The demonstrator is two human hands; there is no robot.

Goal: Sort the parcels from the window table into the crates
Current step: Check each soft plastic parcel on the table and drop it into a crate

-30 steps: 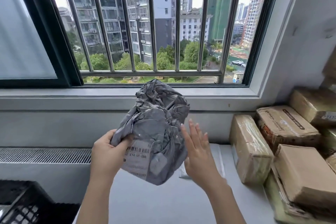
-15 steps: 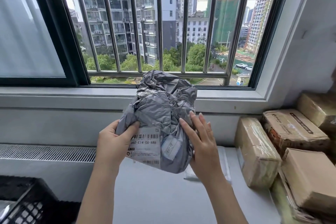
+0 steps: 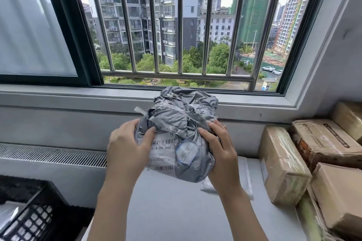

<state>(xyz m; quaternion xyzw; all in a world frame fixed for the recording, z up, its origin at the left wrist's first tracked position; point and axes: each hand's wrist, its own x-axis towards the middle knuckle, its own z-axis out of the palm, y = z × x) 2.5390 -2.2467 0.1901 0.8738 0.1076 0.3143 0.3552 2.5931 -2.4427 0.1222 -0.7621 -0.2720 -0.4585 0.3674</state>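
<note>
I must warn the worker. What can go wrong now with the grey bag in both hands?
The grey bag is crumpled and slick, so it might slip from the left hand and right hand. The crate sits low to the left, so a careless toss might miss it.

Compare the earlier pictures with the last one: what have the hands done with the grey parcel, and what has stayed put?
The right hand, open and apart from the grey parcel a second ago, has closed onto its right side. The left hand keeps its grip on the left side. The parcel is still held up above the table, label facing the camera. The brown boxes on the right and the black crate have not moved.
</note>
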